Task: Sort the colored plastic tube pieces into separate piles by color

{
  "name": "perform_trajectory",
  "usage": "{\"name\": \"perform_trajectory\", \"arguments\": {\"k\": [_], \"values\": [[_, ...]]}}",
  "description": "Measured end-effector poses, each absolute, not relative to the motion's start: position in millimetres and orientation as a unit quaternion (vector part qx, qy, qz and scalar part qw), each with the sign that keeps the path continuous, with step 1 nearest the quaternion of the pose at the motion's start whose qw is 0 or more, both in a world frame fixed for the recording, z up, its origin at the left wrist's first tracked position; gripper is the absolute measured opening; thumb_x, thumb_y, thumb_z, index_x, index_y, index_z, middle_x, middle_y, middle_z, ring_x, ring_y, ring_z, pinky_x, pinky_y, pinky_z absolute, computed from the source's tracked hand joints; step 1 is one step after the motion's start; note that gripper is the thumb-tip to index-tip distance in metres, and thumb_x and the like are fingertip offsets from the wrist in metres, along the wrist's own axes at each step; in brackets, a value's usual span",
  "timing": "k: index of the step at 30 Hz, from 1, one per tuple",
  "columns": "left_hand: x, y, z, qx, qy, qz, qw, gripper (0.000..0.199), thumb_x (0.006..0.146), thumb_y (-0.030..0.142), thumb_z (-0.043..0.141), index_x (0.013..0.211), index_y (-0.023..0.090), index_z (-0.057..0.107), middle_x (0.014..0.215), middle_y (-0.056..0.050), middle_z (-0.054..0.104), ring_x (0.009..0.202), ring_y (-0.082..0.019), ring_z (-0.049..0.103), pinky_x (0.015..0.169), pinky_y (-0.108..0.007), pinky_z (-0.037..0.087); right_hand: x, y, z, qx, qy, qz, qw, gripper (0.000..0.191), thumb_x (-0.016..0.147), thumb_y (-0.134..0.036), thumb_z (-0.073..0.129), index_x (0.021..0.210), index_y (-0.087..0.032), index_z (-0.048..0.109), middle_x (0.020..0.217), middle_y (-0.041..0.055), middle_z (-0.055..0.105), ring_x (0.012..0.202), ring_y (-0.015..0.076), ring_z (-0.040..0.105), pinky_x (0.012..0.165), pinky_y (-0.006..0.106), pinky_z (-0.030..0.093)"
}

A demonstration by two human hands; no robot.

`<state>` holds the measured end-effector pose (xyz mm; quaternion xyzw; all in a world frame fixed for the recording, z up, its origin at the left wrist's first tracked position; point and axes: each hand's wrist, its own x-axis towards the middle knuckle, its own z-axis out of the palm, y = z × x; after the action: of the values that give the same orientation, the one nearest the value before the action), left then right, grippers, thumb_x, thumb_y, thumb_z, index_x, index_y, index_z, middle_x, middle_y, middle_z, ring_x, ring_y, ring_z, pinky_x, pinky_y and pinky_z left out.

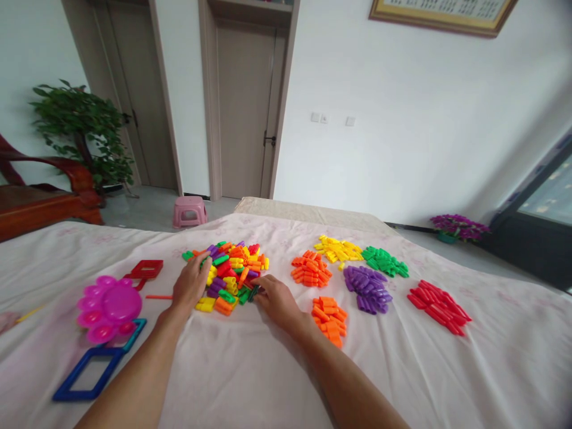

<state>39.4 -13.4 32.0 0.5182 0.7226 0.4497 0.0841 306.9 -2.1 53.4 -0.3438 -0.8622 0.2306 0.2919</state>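
Multicoloured small plastic tube pieces point(232, 269) lie in a loose mixed heap between the left hand point(191, 284), its fingers slightly parted at the near edge, and the right hand point(273, 298), fingers bent onto dark green pieces point(253, 293), grip unclear. Single-colour piles point(367, 289) sit rightward on the pale, wrinkled cloth point(223, 363); beyond stand white walls point(379, 77) and grey-brown doors point(243, 107).

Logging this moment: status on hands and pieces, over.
Left hand at mixed pile, left side. Right hand at its green pieces, grip unclear. Nothing visibly blocking either.
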Motion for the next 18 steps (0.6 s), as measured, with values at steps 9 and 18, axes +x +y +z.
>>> {"name": "perform_trajectory", "arguments": {"k": [9, 18], "values": [[49.7, -20.2, 39.5, 0.507, 0.622, 0.567, 0.186, 0.056, 0.097, 0.051, 0.035, 0.130, 0.015, 0.061, 0.137, -0.010, 0.063, 0.124, -0.020, 0.057, 0.109, -0.031, 0.042, 323.7, 5.6, 59.3, -0.372, -0.824, 0.306, 0.300, 0.020, 0.074, -0.019, 0.071, 0.094, -0.021, 0.075, 0.086, 0.0001, 0.071, 0.072, 0.0146, 0.063, 0.066, 0.024, 0.047], [36.3, -15.2, 28.2, 0.435, 0.736, 0.505, 0.120, 0.047, 0.096, 0.048, 0.037, 0.123, 0.022, 0.066, 0.122, -0.009, 0.071, 0.112, -0.024, 0.064, 0.095, -0.033, 0.049, 327.6, 5.4, 65.6, -0.474, -0.788, 0.255, 0.300, 0.012, 0.077, -0.019, 0.064, 0.084, -0.021, 0.074, 0.083, 0.0006, 0.072, 0.073, 0.0152, 0.063, 0.064, 0.023, 0.044]]}}
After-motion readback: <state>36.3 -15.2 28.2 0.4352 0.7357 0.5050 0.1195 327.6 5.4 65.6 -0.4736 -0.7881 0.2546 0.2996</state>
